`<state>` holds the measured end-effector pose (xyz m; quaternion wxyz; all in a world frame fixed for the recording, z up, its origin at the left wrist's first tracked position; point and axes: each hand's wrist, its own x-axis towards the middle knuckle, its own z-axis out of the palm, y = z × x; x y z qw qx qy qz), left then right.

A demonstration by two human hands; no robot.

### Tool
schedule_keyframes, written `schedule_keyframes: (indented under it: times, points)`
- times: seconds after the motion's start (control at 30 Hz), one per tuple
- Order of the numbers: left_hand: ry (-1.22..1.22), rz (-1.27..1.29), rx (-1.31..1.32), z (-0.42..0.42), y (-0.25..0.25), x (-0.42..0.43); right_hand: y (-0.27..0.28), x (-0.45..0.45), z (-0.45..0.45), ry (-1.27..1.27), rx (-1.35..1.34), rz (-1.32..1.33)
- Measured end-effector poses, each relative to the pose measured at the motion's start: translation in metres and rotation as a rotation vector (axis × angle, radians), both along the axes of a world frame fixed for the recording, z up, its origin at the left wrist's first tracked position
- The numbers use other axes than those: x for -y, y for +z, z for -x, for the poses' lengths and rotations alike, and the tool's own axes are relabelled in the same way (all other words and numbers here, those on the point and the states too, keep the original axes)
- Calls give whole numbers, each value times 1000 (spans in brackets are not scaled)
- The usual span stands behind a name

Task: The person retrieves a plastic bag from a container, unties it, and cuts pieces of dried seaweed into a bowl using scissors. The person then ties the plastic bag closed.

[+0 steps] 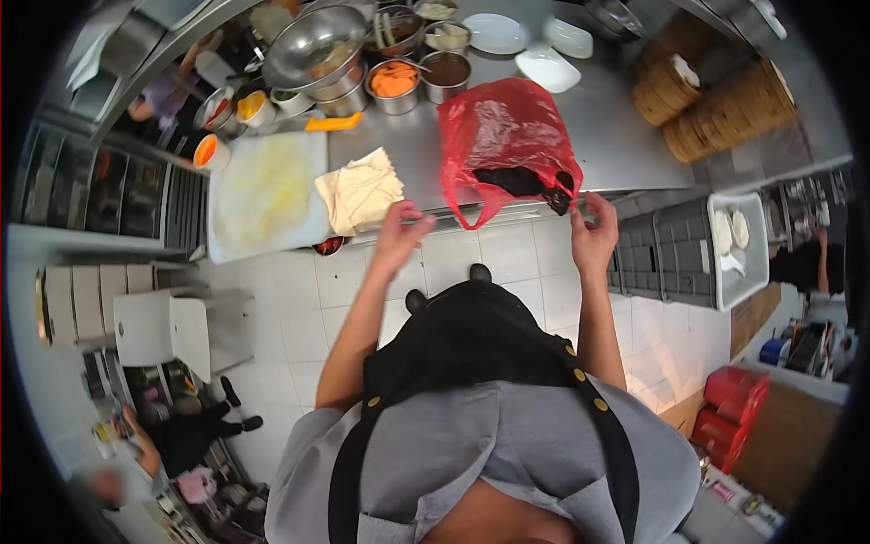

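A red plastic bag (507,127) lies on the steel counter (625,145), with dark pieces (512,179) showing at its open mouth. My right hand (594,231) is at the bag's lower right corner, fingers pinched beside a dark piece that hangs over the counter edge. To the left of the bag, my left hand (401,238) is raised in front of the counter edge, fingers curled and apart, nothing visible in it. Next to it lies a folded cream cloth (361,190), partly over a white cutting board (263,195).
Bowls of food, including orange slices (393,80), and white dishes (497,34) stand along the back. Bamboo steamers (725,113) are at the back right. A white tub (741,249) sits right of the counter. Other people are at the left and right edges.
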<state>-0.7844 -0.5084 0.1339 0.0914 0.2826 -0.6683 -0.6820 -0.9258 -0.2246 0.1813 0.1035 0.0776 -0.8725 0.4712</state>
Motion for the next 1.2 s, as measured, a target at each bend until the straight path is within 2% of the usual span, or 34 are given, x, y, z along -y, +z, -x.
schedule_keyframes:
  times: [0.03,0.1,0.13,0.2,0.3,0.37,0.43,0.47,0.57,0.63,0.7,0.77,0.87,0.97,1.0,1.07,1.17,1.2]
  points:
    - [38,48,50,12,13,-30,-9,-7,5,0,-126,-97]
    - [102,-6,-35,41,7,-59,-39,-13,25,8,-365,-302]
    - [141,-33,-78,50,3,-66,-55,-11,36,-9,-385,-344]
    - [3,-21,-105,59,-16,-67,-77,0,52,-31,-426,-420]
    - [-97,79,-202,67,-30,-73,-57,8,51,-73,474,273]
    - [-133,141,-193,59,-27,-89,-65,10,52,-61,575,662]
    - [-255,27,-199,53,-17,-103,-61,28,52,-73,630,1017]
    - [-319,-29,-199,51,-10,-110,-56,45,49,-45,673,1085]
    - [-449,-65,-234,53,27,-129,-72,59,59,149,506,456]
    - [-340,-183,-241,62,55,-123,-64,35,70,167,327,13]
    - [-249,-273,-278,69,75,-114,-39,-2,91,29,513,136]
    - [-278,-396,-381,81,103,-106,-73,-36,132,-39,43,45]
    - [-301,-427,-480,109,143,-102,-111,-47,197,159,-521,-139]
    - [-334,-399,-536,138,174,-97,-121,-51,216,571,0,-355]
    - [-349,-398,-546,144,184,-94,-122,-52,217,590,217,-202]
    - [-341,-344,-599,149,208,-85,-85,-59,204,620,651,92]
    - [-253,-214,-613,132,240,-66,12,-53,178,466,484,361]
    - [-233,-151,-595,118,253,-59,42,-50,169,487,337,368]
